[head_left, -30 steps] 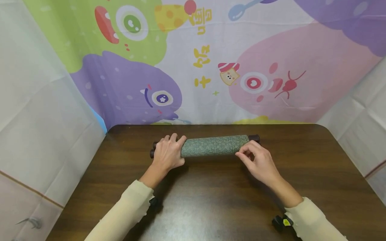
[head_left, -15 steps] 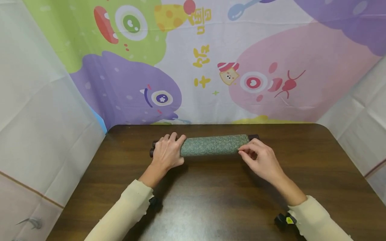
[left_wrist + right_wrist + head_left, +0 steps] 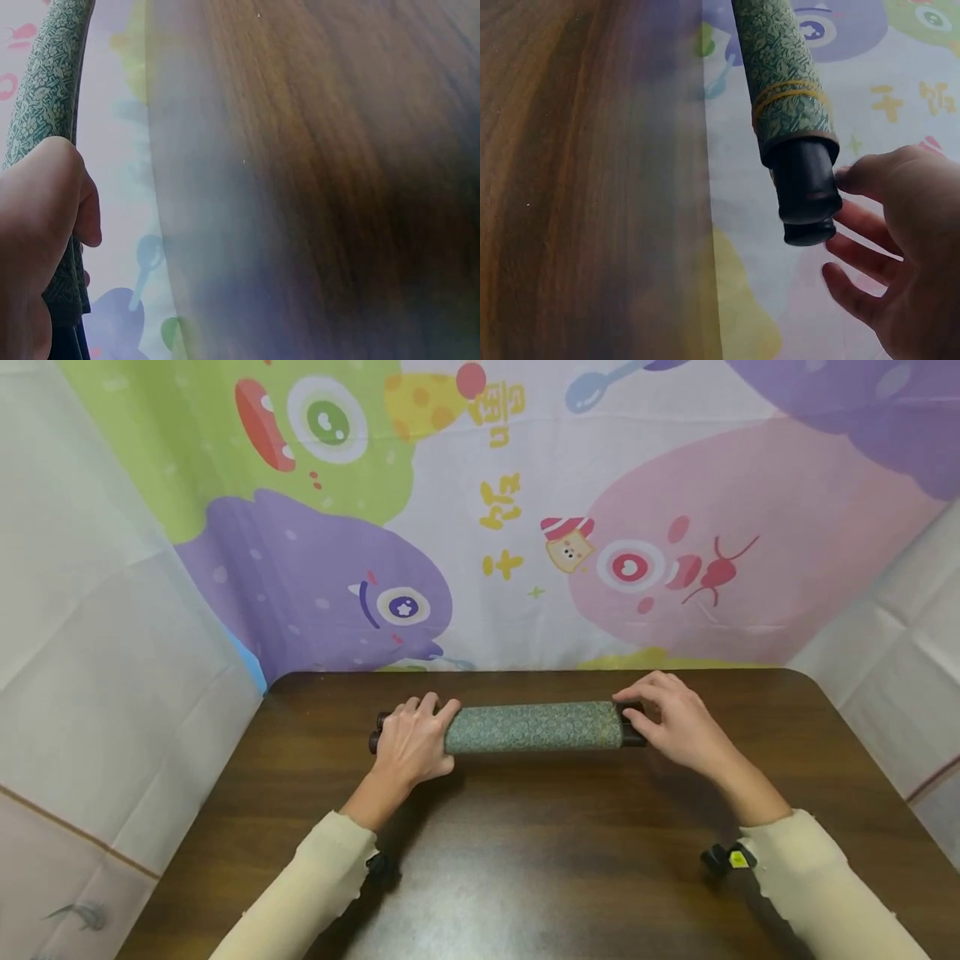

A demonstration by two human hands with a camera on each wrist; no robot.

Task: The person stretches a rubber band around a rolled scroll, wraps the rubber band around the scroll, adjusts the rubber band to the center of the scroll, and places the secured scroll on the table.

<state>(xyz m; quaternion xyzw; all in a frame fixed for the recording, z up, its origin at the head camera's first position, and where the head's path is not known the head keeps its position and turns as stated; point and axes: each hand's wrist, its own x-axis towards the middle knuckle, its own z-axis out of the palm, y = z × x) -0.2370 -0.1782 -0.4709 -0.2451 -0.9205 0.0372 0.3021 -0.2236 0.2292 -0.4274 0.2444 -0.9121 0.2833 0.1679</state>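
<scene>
A rolled scroll (image 3: 532,727) in green patterned cloth lies sideways above the brown table, with dark knobs at both ends. My left hand (image 3: 412,739) grips its left end, fingers over the top and thumb in front. At the other end, my right hand (image 3: 678,722) is beside the dark knobs (image 3: 804,180), its fingers spread and slightly bent. Whether a fingertip touches a knob is hard to tell. A thin yellow band (image 3: 791,91) circles the cloth near that end in the right wrist view. My left palm hides part of the roll.
The brown wooden table (image 3: 480,860) spreads below and in front of both hands. Behind its back edge hangs a white cloth (image 3: 517,627) printed with cartoon monsters. Pale panels (image 3: 97,635) stand at both sides.
My right hand has come off the scroll's lower front edge and moved right and up to its end knobs, its fingers opening. The left hand keeps its grip, nearly still.
</scene>
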